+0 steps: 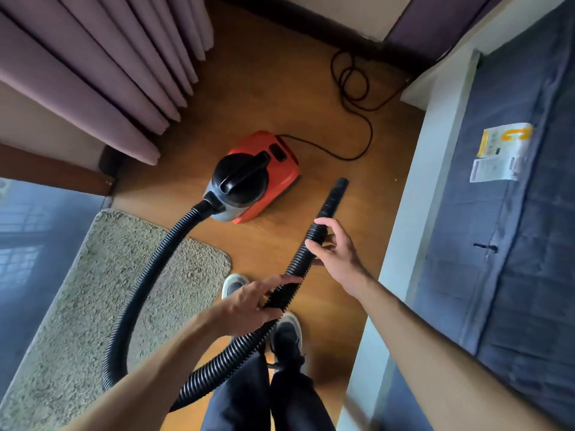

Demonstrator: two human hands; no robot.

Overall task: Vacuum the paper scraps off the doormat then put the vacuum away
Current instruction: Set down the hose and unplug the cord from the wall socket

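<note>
The person stands on the wooden floor [264, 98] holding the black ribbed hose [133, 293] in both hands. The right hand [337, 250] curls its fingers loosely around the hose just below the narrow nozzle [331, 199], which points up and away from the doormat [93, 275]; the left hand [249, 303] pinches the hose lower down between thumb and fingers, the other fingers spread. The red and black vacuum [253, 177] sits on the floor just beyond the mat's far corner, its cord [351, 88] trailing in loops toward the wall. The visible part of the mat shows no paper scraps that I can make out, so the cleaning step looks done and the putting-away step seems to be in hand. The next move probably calls for gathering the long hose loop toward the machine, then dealing with the cord; whether it is plugged in cannot be told.
</note>
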